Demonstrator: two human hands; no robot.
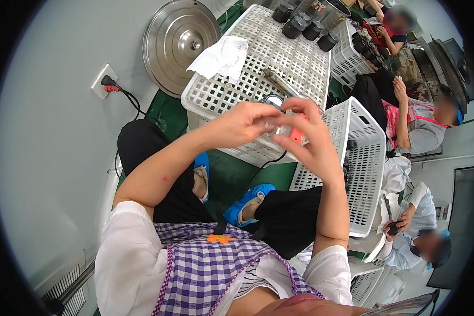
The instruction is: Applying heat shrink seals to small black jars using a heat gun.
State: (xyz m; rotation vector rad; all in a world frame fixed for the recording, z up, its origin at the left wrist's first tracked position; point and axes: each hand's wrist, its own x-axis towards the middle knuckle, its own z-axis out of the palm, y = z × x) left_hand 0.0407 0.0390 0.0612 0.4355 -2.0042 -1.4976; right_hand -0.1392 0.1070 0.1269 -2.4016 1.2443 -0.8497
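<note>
My left hand (246, 125) and my right hand (313, 139) meet above the near edge of an upturned white plastic crate (271, 50). Between their fingertips is a small clear, glassy piece (282, 130), partly covered, so its exact kind does not show. The left fingers pinch it from one side; the right thumb and fingers curve around the other. Just past the right fingers a red-orange object (298, 131) shows in part. A round thing with a dark rim and pale face (274, 101) lies behind the left fingertips, beside a worn metal rod-like tool (280, 82).
On the crate are a crumpled white cloth (221, 58) and several black-lidded jars (295, 26). A round metal lid (181, 45) leans on the wall near a plugged-in cord (110, 83). Another white crate (366, 158) stands at right. Several people sit working farther right.
</note>
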